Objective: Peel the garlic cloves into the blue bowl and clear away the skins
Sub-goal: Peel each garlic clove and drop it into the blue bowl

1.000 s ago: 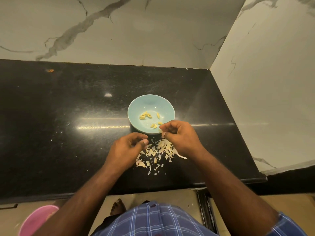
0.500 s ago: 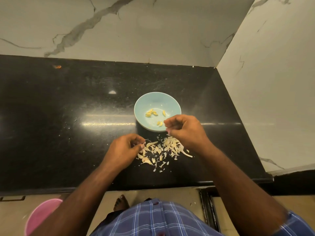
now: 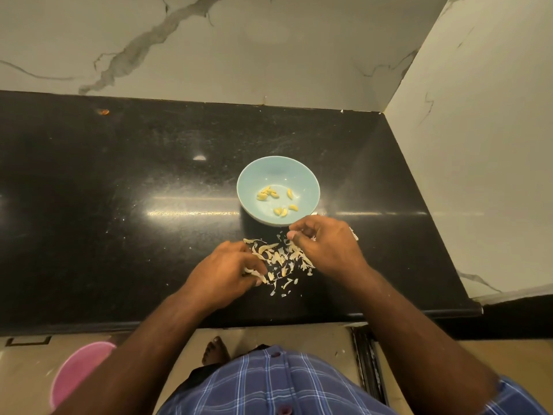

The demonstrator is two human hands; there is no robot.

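A light blue bowl [image 3: 278,172] stands on the black counter with several peeled yellow garlic cloves [image 3: 270,194] inside. Just in front of it a loose pile of pale garlic skins [image 3: 279,259] lies on the counter. My left hand [image 3: 227,271] rests at the pile's left edge, its fingers curled into the skins. My right hand [image 3: 326,244] sits at the pile's right side, close to the bowl's near rim. Its fingers are curled, and bits of skin show between and behind them.
The black counter [image 3: 119,205] ends at marble walls behind and on the right. Its front edge runs just below my wrists. A pink bin [image 3: 77,369] stands on the floor at the lower left, and a small orange speck [image 3: 103,112] lies far back left.
My right hand has come down from the bowl's rim onto the right side of the skins. My left hand has closed in on the pile's left edge. One more clove lies in the bowl.
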